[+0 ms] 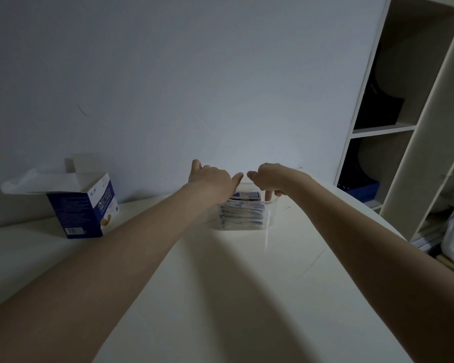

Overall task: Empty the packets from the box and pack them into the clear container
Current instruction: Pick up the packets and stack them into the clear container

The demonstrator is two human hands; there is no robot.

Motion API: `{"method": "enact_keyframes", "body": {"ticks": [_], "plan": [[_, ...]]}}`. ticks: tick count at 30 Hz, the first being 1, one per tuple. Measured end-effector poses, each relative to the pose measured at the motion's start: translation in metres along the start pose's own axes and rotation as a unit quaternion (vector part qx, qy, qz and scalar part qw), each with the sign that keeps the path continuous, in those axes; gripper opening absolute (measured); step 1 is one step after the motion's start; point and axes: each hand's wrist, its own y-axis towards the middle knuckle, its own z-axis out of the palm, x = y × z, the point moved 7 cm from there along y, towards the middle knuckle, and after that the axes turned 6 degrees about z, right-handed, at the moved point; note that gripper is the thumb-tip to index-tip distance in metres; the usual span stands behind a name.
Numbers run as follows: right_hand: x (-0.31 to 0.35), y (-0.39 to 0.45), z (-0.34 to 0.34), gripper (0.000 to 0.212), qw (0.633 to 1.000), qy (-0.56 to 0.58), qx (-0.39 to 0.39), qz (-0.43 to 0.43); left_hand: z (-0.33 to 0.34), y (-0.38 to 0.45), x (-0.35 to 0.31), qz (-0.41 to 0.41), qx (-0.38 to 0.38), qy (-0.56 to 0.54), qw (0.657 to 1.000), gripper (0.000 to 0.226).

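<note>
Both hands sit over the clear container [243, 216]: my left hand [211, 180] reaches into it with fingers hidden, so its grip I cannot tell; my right hand [269, 179] presses straight fingertips [268, 196] inside the rim, holding nothing. Packets [240, 213] lie flat and stacked below both hands, long axis left-right between them. I judge even downward pressure seats them best; the opened box [83, 205] stands well left on the desk [220, 284].

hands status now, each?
Left hand: over the clear container, grip cannot be told.
Right hand: fingers curled down into it, grip cannot be told.
</note>
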Motion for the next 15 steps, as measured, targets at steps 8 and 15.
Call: {"method": "enact_keyframes", "body": {"ticks": [8,15], "plan": [[0.005,-0.019,0.005,0.038,0.998,0.000,0.070,0.002,0.008,-0.001,-0.002,-0.036,0.055,-0.079,0.995,0.039],[-0.002,-0.013,0.005,0.049,0.997,0.006,0.076,0.018,0.006,-0.005,0.001,-0.050,0.073,-0.086,0.992,0.053]]}}
